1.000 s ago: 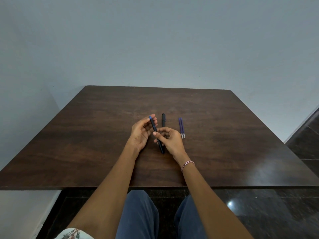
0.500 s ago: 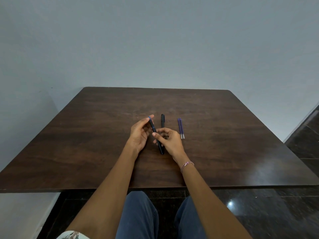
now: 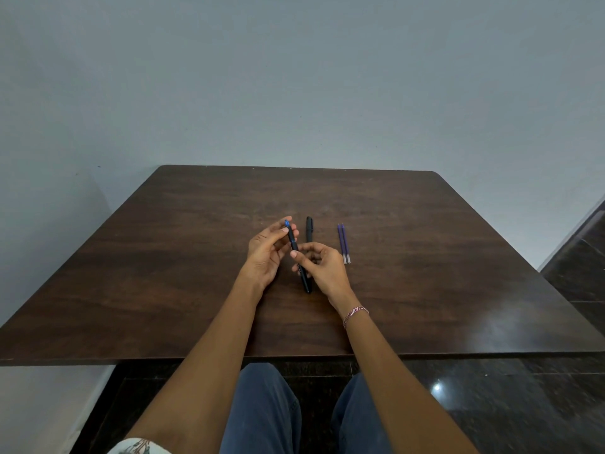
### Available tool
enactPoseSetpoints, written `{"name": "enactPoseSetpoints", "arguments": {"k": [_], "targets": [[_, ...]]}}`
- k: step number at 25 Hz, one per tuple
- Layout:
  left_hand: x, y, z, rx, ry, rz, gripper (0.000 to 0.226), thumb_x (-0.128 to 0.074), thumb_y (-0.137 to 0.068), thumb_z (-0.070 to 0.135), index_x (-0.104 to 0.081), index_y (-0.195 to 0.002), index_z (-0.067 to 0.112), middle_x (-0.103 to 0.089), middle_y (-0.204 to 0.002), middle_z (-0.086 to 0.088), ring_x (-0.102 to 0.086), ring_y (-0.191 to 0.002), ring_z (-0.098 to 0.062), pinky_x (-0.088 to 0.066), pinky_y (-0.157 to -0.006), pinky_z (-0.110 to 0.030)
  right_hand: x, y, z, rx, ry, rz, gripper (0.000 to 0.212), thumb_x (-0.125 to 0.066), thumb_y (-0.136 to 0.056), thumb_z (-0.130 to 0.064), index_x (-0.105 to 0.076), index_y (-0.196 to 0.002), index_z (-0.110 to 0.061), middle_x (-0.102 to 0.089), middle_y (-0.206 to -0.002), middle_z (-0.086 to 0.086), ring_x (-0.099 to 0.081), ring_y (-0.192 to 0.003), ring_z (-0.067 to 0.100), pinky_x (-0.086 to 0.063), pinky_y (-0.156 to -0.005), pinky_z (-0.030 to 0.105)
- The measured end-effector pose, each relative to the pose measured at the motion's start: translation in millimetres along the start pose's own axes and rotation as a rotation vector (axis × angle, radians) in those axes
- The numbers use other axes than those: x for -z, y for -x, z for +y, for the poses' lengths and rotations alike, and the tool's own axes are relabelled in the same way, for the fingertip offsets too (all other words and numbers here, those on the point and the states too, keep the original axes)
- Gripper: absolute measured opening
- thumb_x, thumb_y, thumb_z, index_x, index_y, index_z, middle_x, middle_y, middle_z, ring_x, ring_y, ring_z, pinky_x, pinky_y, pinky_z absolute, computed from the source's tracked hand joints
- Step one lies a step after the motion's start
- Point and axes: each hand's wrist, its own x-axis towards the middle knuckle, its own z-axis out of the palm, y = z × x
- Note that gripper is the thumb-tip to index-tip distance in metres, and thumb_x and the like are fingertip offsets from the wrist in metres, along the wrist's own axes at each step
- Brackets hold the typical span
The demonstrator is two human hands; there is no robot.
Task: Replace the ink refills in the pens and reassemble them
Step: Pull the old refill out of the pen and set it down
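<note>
The pen [image 3: 296, 253] is held at frame centre, above the surface [image 3: 163, 273]. The left hand [image 3: 266, 253] has its fingers clamped on the blue-tipped upper end; the right hand [image 3: 322, 268] pinches the barrel lower down. Step in hand, by judgement: opening the first pen. Next: twist or pull the halves apart. A second pen [image 3: 309, 228] and two refills [image 3: 343, 244] lie to the right, untouched.

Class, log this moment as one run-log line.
both hands: left hand, right hand hold blue-tipped pen | black pen, two refills on table
</note>
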Motion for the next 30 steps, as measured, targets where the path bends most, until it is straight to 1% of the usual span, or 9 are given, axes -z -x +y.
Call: {"name": "enactPoseSetpoints", "arguments": {"k": [3, 6, 9, 12, 14, 18, 24, 28, 30], "targets": [[1.0, -0.6, -0.4, -0.001, -0.015, -0.006, 0.022, -0.058, -0.087, -0.002, -0.069, -0.101, 0.011, -0.072, -0.083, 0.002, -0.067, -0.078, -0.01, -0.056, -0.068, -0.018, -1.0, 0.6, 0.0, 0.009, 0.013, -0.005, 0.01, -0.071, -0.085, -0.027, -0.063, -0.088, -0.032, -0.071, -0.067, -0.001, -0.068, -0.063, 0.005, -0.049, -0.055, 0.012], [1.5, -1.4, -0.5, 0.005, -0.019, -0.002, 0.021, -0.059, -0.087, -0.003, -0.068, -0.101, 0.01, -0.069, -0.094, 0.002, -0.063, -0.08, -0.012, -0.056, -0.068, -0.02, -0.6, 0.6, 0.4, 0.018, 0.046, -0.014, 0.01, -0.071, -0.085, -0.03, -0.063, -0.09, -0.032, -0.072, -0.068, -0.002, -0.069, -0.065, 0.004, -0.048, -0.057, 0.01], [0.9, -0.5, 0.1, -0.004, 0.003, -0.014, 0.018, -0.059, -0.088, 0.003, -0.069, -0.102, 0.009, -0.071, -0.091, -0.002, -0.066, -0.084, -0.013, -0.057, -0.071, -0.022, -0.3, 0.1, 0.6, 0.016, 0.036, -0.013, 0.01, -0.071, -0.085, -0.029, -0.063, -0.09, -0.033, -0.072, -0.068, -0.002, -0.069, -0.065, 0.005, -0.048, -0.057, 0.01], [1.4, 0.3, 0.9, -0.011, 0.044, -0.05, 0.022, -0.05, -0.093, 0.004, -0.067, -0.107, 0.005, -0.074, -0.098, -0.008, -0.07, -0.094, -0.017, -0.056, -0.073, -0.023, -0.6, -0.2, 1.1, 0.019, 0.046, -0.004, 0.01, -0.071, -0.085, -0.03, -0.063, -0.09, -0.033, -0.072, -0.068, -0.002, -0.07, -0.066, 0.007, -0.049, -0.057, 0.011], [1.9, 0.9, 1.2, 0.002, 0.049, -0.067, 0.026, -0.044, -0.094, 0.002, -0.065, -0.109, 0.005, -0.074, -0.1, -0.011, -0.07, -0.095, -0.019, -0.056, -0.073, -0.023, -0.7, -0.2, 1.9, 0.014, 0.029, -0.002, 0.01, -0.071, -0.085, -0.03, -0.064, -0.091, -0.031, -0.073, -0.069, 0.0, -0.07, -0.066, 0.008, -0.049, -0.057, 0.012], [0.7, 1.7, 0.2, -0.017, 0.016, -0.048, 0.024, -0.052, -0.091, -0.003, -0.065, -0.108, 0.007, -0.075, -0.095, -0.005, -0.071, -0.09, -0.015, -0.057, -0.071, -0.022, -0.6, -0.1, 1.9, 0.011, 0.016, 0.008, 0.009, -0.071, -0.085, -0.029, -0.063, -0.089, -0.031, -0.072, -0.068, 0.001, -0.07, -0.066, 0.01, -0.048, -0.056, 0.014], [-1.2, 0.4, -1.1, -0.026, -0.012, -0.01, 0.024, -0.058, -0.088, -0.004, -0.067, -0.104, 0.01, -0.07, -0.083, 0.003, -0.062, -0.079, -0.012, -0.056, -0.071, -0.021, -1.1, 0.7, 0.9, 0.011, 0.021, -0.007, 0.008, -0.071, -0.085, -0.029, -0.063, -0.088, -0.03, -0.072, -0.066, 0.0, -0.069, -0.063, 0.007, -0.048, -0.056, 0.011], [0.1, 1.0, 1.4, -0.009, 0.089, -0.057, 0.024, -0.046, -0.095, 0.005, -0.064, -0.112, 0.005, -0.071, -0.105, -0.009, -0.068, -0.099, -0.018, -0.057, -0.081, -0.025, -0.6, 0.5, 1.1, 0.011, 0.036, 0.003, 0.008, -0.071, -0.085, -0.03, -0.063, -0.087, -0.032, -0.072, -0.068, 0.001, -0.07, -0.065, 0.009, -0.05, -0.056, 0.012], [0.8, 1.5, 2.5, 0.005, 0.104, -0.086, 0.031, -0.039, -0.094, 0.001, -0.062, -0.114, 0.003, -0.071, -0.109, -0.013, -0.068, -0.103, -0.022, -0.056, -0.08, -0.026, -0.6, 0.4, 1.2, 0.011, 0.035, 0.008, 0.008, -0.071, -0.085, -0.03, -0.063, -0.086, -0.033, -0.072, -0.068, 0.0, -0.07, -0.065, 0.008, -0.05, -0.056, 0.013]]}}
